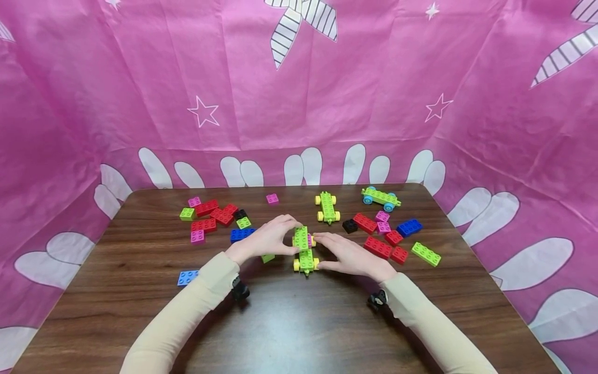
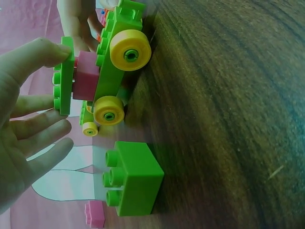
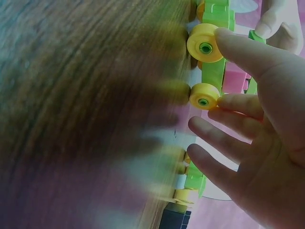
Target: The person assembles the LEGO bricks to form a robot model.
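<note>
My left hand (image 1: 268, 239) pinches a thin green plate brick (image 2: 67, 78) between thumb and fingertips. It is held right over a pink brick (image 2: 87, 78), with a narrow gap showing between them in the left wrist view. The pink brick sits on a green wheeled car base (image 1: 306, 258) with yellow wheels, which stands on the table. On the car's right side, my right hand (image 1: 348, 254) has its fingers loosely extended. Its thumb is at one yellow wheel (image 3: 205, 44) and its index finger at the other (image 3: 204, 96).
Behind stand a second yellow-wheeled car base (image 1: 328, 209) and a blue-wheeled one (image 1: 380, 198). Red, pink, black and blue bricks lie in groups left and right, including a red brick (image 1: 377, 248). A green brick (image 2: 138, 181) lies by my left hand, a light blue brick (image 1: 187, 278) farther left.
</note>
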The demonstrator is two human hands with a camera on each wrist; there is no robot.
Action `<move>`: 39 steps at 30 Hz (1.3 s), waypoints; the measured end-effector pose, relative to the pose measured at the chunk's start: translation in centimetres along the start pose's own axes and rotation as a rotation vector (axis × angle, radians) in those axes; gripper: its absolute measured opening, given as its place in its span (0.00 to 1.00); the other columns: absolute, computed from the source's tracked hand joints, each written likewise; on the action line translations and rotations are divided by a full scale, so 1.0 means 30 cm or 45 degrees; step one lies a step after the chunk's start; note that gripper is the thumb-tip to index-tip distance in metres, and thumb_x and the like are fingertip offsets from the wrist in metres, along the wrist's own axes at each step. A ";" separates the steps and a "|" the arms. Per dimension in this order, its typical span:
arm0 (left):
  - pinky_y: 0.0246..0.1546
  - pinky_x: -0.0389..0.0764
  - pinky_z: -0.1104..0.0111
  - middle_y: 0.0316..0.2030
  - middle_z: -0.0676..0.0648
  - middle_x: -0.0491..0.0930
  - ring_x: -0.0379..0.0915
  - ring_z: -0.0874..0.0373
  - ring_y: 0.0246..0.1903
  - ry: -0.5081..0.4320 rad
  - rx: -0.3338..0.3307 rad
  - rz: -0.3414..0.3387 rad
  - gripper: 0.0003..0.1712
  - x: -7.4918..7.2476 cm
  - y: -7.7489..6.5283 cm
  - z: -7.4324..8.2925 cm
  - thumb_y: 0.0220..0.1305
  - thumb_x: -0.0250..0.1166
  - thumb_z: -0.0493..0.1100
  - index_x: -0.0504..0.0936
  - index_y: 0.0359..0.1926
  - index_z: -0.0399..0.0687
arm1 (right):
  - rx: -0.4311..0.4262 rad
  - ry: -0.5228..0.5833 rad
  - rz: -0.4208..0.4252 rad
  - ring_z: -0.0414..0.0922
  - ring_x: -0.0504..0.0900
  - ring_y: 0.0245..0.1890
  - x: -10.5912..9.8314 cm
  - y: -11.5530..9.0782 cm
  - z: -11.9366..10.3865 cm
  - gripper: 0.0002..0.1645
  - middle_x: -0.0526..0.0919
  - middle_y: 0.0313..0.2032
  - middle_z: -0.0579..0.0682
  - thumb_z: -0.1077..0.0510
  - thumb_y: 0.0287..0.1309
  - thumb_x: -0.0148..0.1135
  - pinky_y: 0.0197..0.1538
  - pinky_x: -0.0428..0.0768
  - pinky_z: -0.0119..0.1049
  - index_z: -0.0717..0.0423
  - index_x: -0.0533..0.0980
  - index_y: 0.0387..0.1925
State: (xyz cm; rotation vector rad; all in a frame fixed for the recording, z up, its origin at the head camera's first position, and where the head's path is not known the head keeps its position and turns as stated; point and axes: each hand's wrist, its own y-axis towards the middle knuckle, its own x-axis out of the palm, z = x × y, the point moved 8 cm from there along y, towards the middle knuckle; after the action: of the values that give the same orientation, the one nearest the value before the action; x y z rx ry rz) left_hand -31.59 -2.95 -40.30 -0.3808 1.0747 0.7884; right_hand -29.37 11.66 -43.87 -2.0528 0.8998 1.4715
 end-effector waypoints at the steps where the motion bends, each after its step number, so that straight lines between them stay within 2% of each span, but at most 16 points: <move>1: 0.56 0.75 0.61 0.55 0.48 0.73 0.69 0.57 0.54 0.000 -0.004 -0.002 0.36 0.001 0.001 -0.001 0.53 0.68 0.56 0.72 0.59 0.46 | -0.002 0.000 0.001 0.44 0.64 0.67 0.000 0.000 0.000 0.44 0.65 0.67 0.46 0.35 0.55 0.59 0.66 0.69 0.45 0.50 0.61 0.68; 14: 0.57 0.74 0.59 0.55 0.48 0.74 0.69 0.55 0.55 -0.011 -0.025 0.000 0.35 -0.001 0.015 0.000 0.53 0.68 0.56 0.72 0.60 0.47 | -0.054 -0.009 0.045 0.46 0.66 0.66 -0.015 0.003 -0.013 0.43 0.67 0.66 0.51 0.37 0.55 0.60 0.64 0.70 0.47 0.54 0.62 0.66; 24: 0.58 0.73 0.58 0.55 0.48 0.74 0.69 0.55 0.57 -0.005 -0.030 -0.020 0.35 0.013 0.021 -0.006 0.54 0.67 0.58 0.72 0.60 0.48 | -0.020 -0.014 0.021 0.45 0.65 0.67 0.002 0.002 -0.001 0.44 0.65 0.67 0.48 0.35 0.55 0.59 0.65 0.69 0.45 0.50 0.61 0.68; 39: 0.59 0.72 0.60 0.56 0.48 0.74 0.69 0.56 0.57 0.045 -0.041 -0.039 0.35 0.021 0.028 -0.006 0.56 0.65 0.59 0.71 0.61 0.48 | -0.047 -0.004 0.030 0.46 0.64 0.68 0.000 0.004 -0.009 0.43 0.65 0.67 0.51 0.37 0.56 0.59 0.67 0.67 0.45 0.54 0.62 0.67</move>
State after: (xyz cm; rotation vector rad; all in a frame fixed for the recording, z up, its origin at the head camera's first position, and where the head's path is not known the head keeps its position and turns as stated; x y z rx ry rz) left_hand -32.16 -2.25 -40.87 -0.4390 1.0877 0.7746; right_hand -29.29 11.40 -43.80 -2.0722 0.9046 1.5141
